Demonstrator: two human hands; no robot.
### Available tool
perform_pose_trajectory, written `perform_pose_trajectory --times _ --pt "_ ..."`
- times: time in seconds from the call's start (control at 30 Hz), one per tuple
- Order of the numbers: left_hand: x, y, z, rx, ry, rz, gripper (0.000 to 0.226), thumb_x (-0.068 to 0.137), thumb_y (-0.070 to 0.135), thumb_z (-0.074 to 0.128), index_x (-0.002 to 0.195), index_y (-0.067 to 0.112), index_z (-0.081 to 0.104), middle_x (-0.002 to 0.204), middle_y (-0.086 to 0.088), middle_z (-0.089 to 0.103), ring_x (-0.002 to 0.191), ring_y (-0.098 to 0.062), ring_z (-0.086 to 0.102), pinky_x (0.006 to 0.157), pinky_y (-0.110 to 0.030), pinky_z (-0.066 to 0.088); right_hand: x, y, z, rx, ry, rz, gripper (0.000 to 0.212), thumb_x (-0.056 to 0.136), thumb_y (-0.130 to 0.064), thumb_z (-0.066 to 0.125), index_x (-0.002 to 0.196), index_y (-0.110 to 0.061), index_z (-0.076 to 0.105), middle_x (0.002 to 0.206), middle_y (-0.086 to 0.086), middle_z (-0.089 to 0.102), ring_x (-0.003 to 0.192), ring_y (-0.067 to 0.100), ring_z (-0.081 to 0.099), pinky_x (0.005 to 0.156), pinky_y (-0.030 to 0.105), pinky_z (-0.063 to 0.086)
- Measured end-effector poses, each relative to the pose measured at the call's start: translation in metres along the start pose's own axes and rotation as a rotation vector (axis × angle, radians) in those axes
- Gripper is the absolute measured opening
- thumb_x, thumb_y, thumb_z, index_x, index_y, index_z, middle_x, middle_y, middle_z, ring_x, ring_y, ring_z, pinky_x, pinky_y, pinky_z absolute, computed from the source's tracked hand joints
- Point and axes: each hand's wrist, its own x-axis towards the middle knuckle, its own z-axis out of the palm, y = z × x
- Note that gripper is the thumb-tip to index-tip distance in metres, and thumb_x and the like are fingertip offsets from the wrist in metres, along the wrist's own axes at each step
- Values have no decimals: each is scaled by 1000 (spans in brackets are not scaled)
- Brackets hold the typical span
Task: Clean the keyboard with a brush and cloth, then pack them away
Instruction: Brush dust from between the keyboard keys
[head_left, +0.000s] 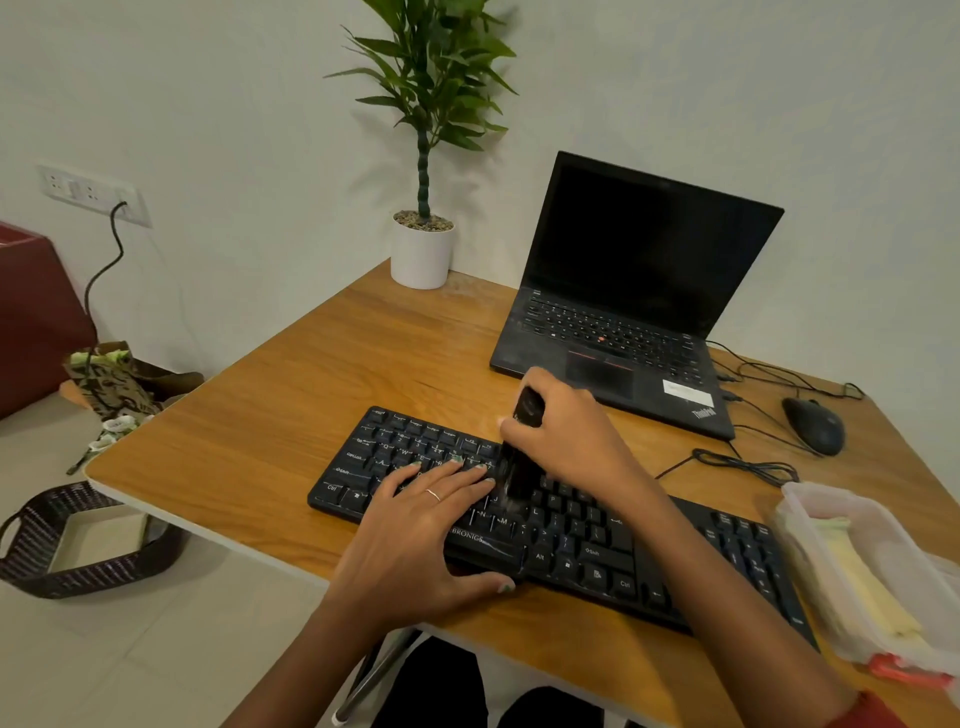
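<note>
A black keyboard (571, 535) lies diagonally on the wooden table (270, 431). My left hand (415, 525) rests flat on its left keys, fingers spread, thumb at the front edge. My right hand (566, 431) is closed around a black brush (522, 457), held upright with its bristles down on the keys in the middle of the keyboard. A yellow cloth (867, 587) lies inside a clear plastic box (810, 519) at the table's right edge.
An open black laptop (623, 312) stands behind the keyboard, with a mouse (813, 426) and cables to its right. A potted plant (422, 249) is at the far corner. A dark woven basket (83, 540) sits on the floor at left.
</note>
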Motion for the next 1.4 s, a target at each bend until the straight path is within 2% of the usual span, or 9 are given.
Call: perform_pose_trajectory --times 0.2,0.33,0.5,0.77,0.87,1.0,1.17,1.3,1.4 --pt "-1 0 1 -10 4 2 90 69 89 43 139 31 48 143 15 46 135 0 30 113 -32 15 -1 1 5 -221 133 -71 21 91 -31 54 96 -18 39 71 -6 49 65 18 51 52 29 36" --pt "0 0 0 -4 3 3 91 69 90 43 138 31 48 144 16 45 136 0 30 113 -33 15 4 0 -10 27 -149 21 23 86 -30 61 92 -13 47 78 2 58 68 21 60 50 30 47" --pt "0 0 0 2 -2 1 92 69 90 44 140 33 45 146 17 41 137 2 25 114 -31 12 -3 -1 11 -109 133 -72 22 89 -32 56 99 -17 43 75 -1 56 67 19 56 57 32 45" --pt "-1 2 -2 22 28 -45 95 65 93 41 134 28 53 138 12 53 132 -7 43 112 -36 17 -2 1 7 -83 129 8 19 89 -29 55 91 -17 40 68 -3 50 63 19 54 52 30 40" --pt "0 3 -2 29 25 -56 99 64 95 38 134 26 53 136 11 54 130 -8 44 111 -35 17 -4 -3 0 -17 -44 41 19 86 -29 58 89 -14 47 75 3 57 66 22 58 54 33 45" --pt "-1 4 -4 22 8 -56 101 64 95 36 135 25 53 137 11 53 131 -8 44 111 -35 17 -8 0 1 -146 140 12 17 90 -28 55 95 -15 45 69 -1 52 63 18 54 51 29 40" --pt "0 3 -3 31 8 -62 100 64 95 37 136 26 52 138 12 53 132 -8 42 111 -35 17 -16 1 -6 11 -70 49 22 85 -30 61 86 -13 47 75 3 57 68 21 58 49 32 44" --pt "0 2 -3 26 1 -61 100 65 94 36 138 27 50 140 13 50 134 -6 39 112 -34 15 -23 2 2 -64 138 43 20 88 -32 57 93 -18 44 70 -2 52 66 18 55 55 30 45" --pt "0 3 -3 28 6 -60 99 65 94 37 136 27 51 139 12 52 133 -7 40 112 -33 15 -28 -4 3 12 29 -6 22 86 -34 60 84 -18 45 68 -3 52 63 16 53 53 29 40"
